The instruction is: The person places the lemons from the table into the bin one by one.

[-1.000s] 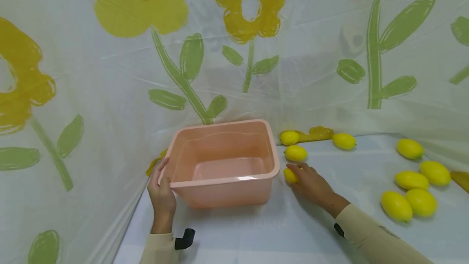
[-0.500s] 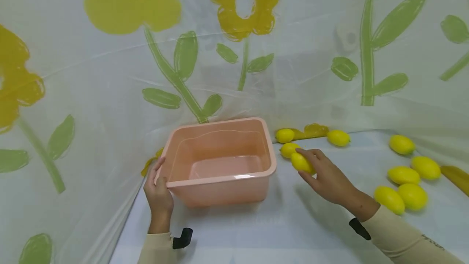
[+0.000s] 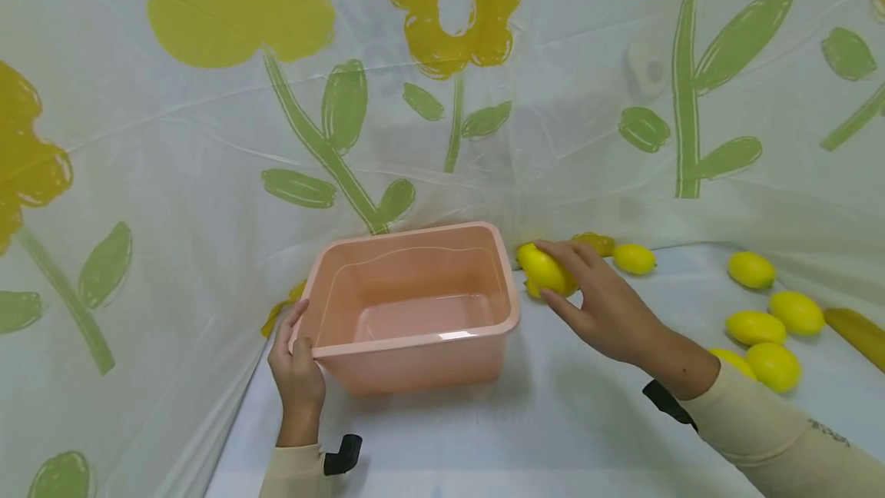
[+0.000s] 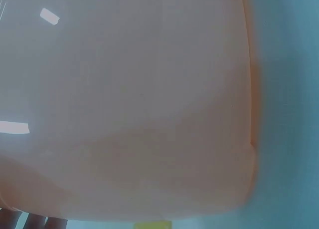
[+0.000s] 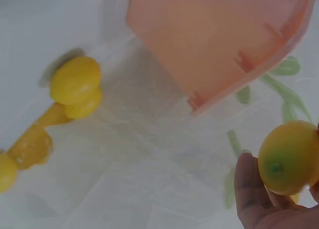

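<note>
A pink plastic basin [image 3: 429, 366] stands on the white table, its inside bare in the head view. My left hand [image 3: 299, 379] grips its rim at the near left corner; the left wrist view is filled by the basin's outer wall [image 4: 149, 104], with fingertips [image 4: 35, 221] at the bottom edge. Right of the basin, my right hand [image 3: 611, 310] holds a lemon [image 3: 548, 267] between thumb and fingers, raised off the table. That lemon [image 5: 288, 156] shows its stem end in the right wrist view. Two lemons [image 5: 76, 80] lie close together on the table, mostly hidden behind the held one in the head view.
One lemon [image 3: 634, 259] lies at the table's back edge. Several more, such as this lemon [image 3: 773, 366], are grouped at the right, one partly covered by my right forearm. A flower-printed curtain [image 3: 567, 152] hangs behind the table and along its left side.
My right hand has picked up the lemon beside the basin and carried it up and back, over the two lemons behind. The left hand keeps its grip on the rim.
</note>
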Available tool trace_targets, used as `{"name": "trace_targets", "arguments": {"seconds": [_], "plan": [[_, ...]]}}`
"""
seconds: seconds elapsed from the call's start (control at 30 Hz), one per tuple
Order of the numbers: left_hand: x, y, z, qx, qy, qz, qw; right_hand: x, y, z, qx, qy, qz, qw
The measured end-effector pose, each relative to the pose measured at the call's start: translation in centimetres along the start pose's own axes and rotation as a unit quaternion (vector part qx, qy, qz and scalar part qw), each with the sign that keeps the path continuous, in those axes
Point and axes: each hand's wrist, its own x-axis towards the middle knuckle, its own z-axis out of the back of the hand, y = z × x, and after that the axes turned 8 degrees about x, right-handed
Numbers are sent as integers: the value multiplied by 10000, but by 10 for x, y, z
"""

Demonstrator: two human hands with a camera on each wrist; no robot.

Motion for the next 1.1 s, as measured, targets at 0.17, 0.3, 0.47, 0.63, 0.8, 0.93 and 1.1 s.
{"name": "trace_targets", "arguments": {"seconds": [0.17, 0.3, 0.47, 0.63, 0.8, 0.93, 1.1], "plan": [[1, 7, 0, 77, 126, 262, 9995, 17, 14, 0, 139, 90, 183, 9997], [2, 14, -1, 159, 144, 188, 9996, 31, 25, -3, 411, 294, 238, 9984], [2, 20, -2, 163, 79, 109, 9998, 50, 35, -14, 792, 786, 242, 9935], [0, 10, -1, 213, 117, -66, 9997, 64, 44, -28, 968, 1239, 226, 9873], [-4, -8, -2, 382, 160, -109, 9991, 79, 46, -44, 884, 1692, 391, 9808], [-5, -14, -2, 527, 181, -80, 9984, 90, 45, -56, 588, 2226, 324, 9726], [-6, -17, -3, 541, 184, -81, 9983, 96, 41, -71, 227, 2799, 29, 9598]]}}
